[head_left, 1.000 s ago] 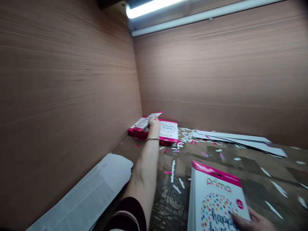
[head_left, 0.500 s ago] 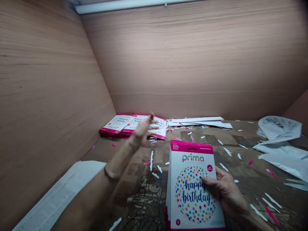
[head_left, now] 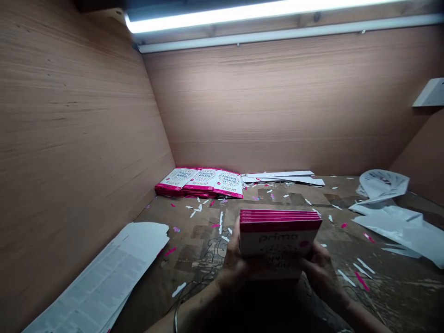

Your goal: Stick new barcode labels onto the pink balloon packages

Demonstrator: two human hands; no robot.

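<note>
Between my two hands is a small stack of pink-and-white "prima" balloon packets (head_left: 279, 240), tilted so that several pink top edges show in layers and the front is in shadow. My left hand (head_left: 234, 261) grips the stack along its left side. On the right side, my right hand (head_left: 319, 266) is closed round the lower edge, thumb at the front. More packets of the same print (head_left: 201, 180) lie in overlapping piles at the back left, against the wall, beyond my hands.
Printed white sheets (head_left: 114, 273) lie along the left wall. White card strips (head_left: 284, 178) rest by the back wall, and crumpled white paper (head_left: 385, 199) is at the right. Paper scraps and dark thread (head_left: 211, 252) litter the brown table. A lit tube (head_left: 243, 14) hangs above.
My left hand has come back from the far piles and now holds the stack's left side. The stack has tipped from face-on to top edges towards me. The view has tilted up.
</note>
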